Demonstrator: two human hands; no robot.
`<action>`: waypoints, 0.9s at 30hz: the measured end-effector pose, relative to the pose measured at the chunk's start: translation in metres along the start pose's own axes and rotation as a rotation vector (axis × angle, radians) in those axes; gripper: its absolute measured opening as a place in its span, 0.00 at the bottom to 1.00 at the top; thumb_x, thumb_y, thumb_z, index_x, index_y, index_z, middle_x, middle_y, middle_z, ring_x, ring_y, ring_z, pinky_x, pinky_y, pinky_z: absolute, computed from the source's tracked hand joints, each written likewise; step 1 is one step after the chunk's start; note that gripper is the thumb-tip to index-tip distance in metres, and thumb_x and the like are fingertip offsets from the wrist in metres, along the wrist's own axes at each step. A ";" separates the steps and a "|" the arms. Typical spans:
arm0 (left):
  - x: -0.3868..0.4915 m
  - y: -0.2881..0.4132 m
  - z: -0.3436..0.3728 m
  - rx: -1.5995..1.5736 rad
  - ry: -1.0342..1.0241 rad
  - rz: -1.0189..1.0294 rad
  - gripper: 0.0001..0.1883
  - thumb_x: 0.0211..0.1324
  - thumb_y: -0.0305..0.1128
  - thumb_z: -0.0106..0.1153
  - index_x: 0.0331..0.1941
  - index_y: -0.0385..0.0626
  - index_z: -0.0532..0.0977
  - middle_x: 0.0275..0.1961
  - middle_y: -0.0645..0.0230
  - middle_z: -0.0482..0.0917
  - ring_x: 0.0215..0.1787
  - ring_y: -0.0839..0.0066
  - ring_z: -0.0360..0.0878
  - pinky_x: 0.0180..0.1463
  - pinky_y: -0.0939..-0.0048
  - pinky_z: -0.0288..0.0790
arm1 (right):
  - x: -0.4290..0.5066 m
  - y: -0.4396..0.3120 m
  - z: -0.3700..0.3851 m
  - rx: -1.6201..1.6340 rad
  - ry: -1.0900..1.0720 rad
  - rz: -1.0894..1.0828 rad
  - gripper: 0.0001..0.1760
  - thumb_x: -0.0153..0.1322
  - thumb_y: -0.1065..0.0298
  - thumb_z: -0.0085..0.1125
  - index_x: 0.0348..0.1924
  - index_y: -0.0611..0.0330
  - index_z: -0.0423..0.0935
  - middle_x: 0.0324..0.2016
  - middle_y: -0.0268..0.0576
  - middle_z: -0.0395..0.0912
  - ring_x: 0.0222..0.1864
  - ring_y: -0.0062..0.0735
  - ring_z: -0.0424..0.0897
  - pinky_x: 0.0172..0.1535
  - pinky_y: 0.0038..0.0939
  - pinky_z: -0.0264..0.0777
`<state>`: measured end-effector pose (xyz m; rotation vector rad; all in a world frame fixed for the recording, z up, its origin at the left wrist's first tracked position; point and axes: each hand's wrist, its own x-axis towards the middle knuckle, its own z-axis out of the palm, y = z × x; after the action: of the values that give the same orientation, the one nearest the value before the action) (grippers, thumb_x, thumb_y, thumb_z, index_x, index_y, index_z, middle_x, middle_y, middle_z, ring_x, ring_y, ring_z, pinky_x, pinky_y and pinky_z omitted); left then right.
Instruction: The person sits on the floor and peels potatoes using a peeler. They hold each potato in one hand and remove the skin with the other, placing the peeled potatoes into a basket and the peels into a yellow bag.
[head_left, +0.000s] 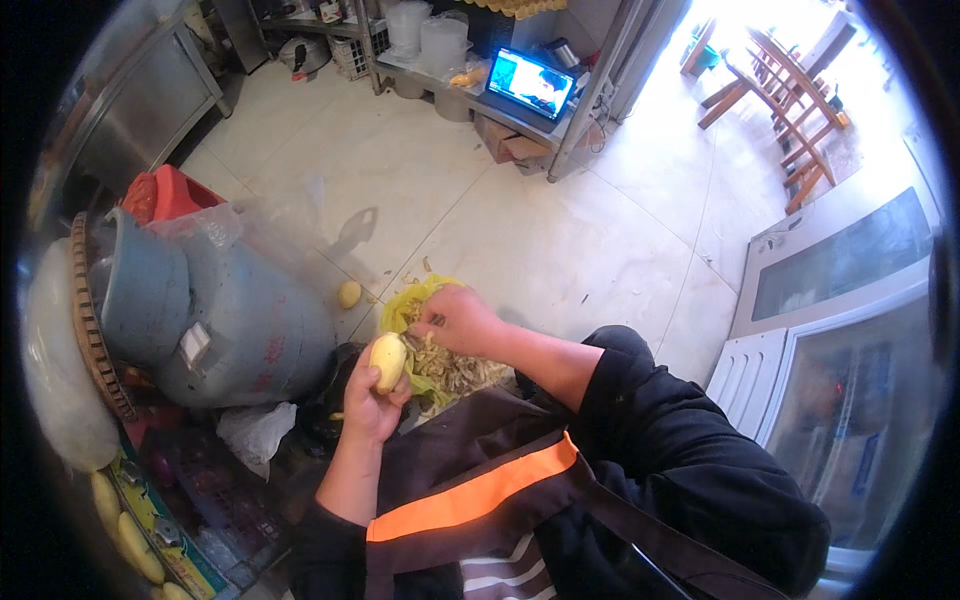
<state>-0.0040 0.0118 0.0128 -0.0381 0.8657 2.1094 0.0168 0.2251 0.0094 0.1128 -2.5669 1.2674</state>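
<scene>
A pale yellow, mostly peeled potato is held upright in my left hand, its fingers wrapped around the lower end. Close beside it, my right hand is curled around a small tool, apparently a peeler, largely hidden by the fingers. Below both hands lies a heap of potato peelings in a yellow plastic bag on the floor. Another potato rests on the tiles just past the bag, with some scraps near it.
A blue-grey gas cylinder stands at left, beside a woven tray rim and a white plastic bag. A metal shelf holds a laptop. At right is a glass-door cabinet; a wooden bench is farther off.
</scene>
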 end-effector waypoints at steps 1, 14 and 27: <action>0.001 -0.002 0.001 -0.030 0.004 -0.019 0.28 0.47 0.39 0.56 0.54 0.47 0.66 0.37 0.68 0.72 0.25 0.73 0.68 0.25 0.75 0.61 | -0.002 -0.002 0.002 0.011 0.017 -0.005 0.15 0.60 0.56 0.66 0.22 0.59 0.77 0.21 0.48 0.76 0.27 0.50 0.76 0.32 0.42 0.69; 0.004 -0.007 -0.007 -0.099 0.124 -0.094 0.25 0.59 0.54 0.41 0.44 0.45 0.73 0.38 0.55 0.78 0.29 0.64 0.76 0.31 0.69 0.70 | -0.005 -0.003 0.000 0.004 0.077 0.179 0.12 0.62 0.60 0.65 0.24 0.60 0.77 0.23 0.46 0.76 0.30 0.44 0.75 0.36 0.39 0.70; -0.002 -0.008 -0.008 -0.292 -0.004 -0.114 0.26 0.55 0.55 0.42 0.44 0.45 0.74 0.36 0.58 0.79 0.36 0.62 0.78 0.32 0.67 0.70 | -0.002 -0.030 -0.002 0.077 0.074 0.077 0.14 0.61 0.57 0.66 0.22 0.59 0.78 0.23 0.46 0.77 0.32 0.48 0.75 0.37 0.42 0.69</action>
<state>0.0006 0.0092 0.0032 -0.2302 0.5341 2.1099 0.0247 0.2078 0.0332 -0.0181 -2.4826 1.3723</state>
